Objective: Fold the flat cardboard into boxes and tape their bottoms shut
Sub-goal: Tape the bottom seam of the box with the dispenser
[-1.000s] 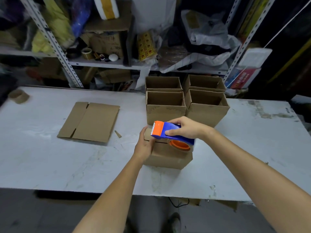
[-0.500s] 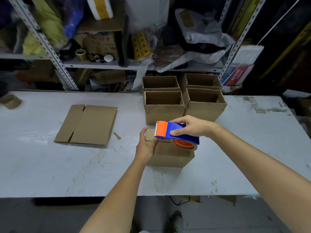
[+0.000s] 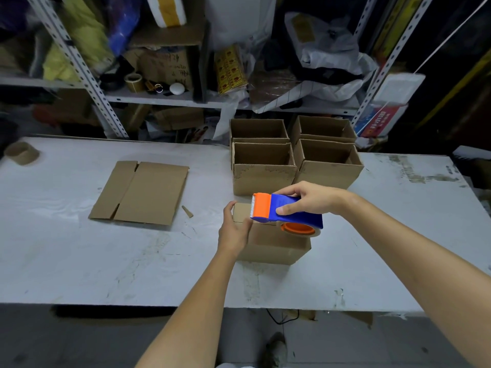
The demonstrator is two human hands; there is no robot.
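My left hand [image 3: 233,232] curls its fingers [image 3: 229,208] round the left end of the box [image 3: 271,245] on the tabletop [image 3: 79,248], my right hand [image 3: 310,199] grips the blue tape gun [image 3: 289,212] just above it, so I should hold the box steady and press the tape flat along the middle.

The left forearm [image 3: 191,301] is reaching forward from bottom centre, and the right forearm [image 3: 411,248] is coming in from the lower right; both are bare. The left hand [image 3: 233,229] is holding the left end of a cardboard box [image 3: 273,245], thumb lying on top, fingers curling round the far corner. The right hand [image 3: 310,199], wrist nearly straight, is gripping a tape dispenser [image 3: 292,211] from above, thumb on its near side and fingers wrapping over its far side.
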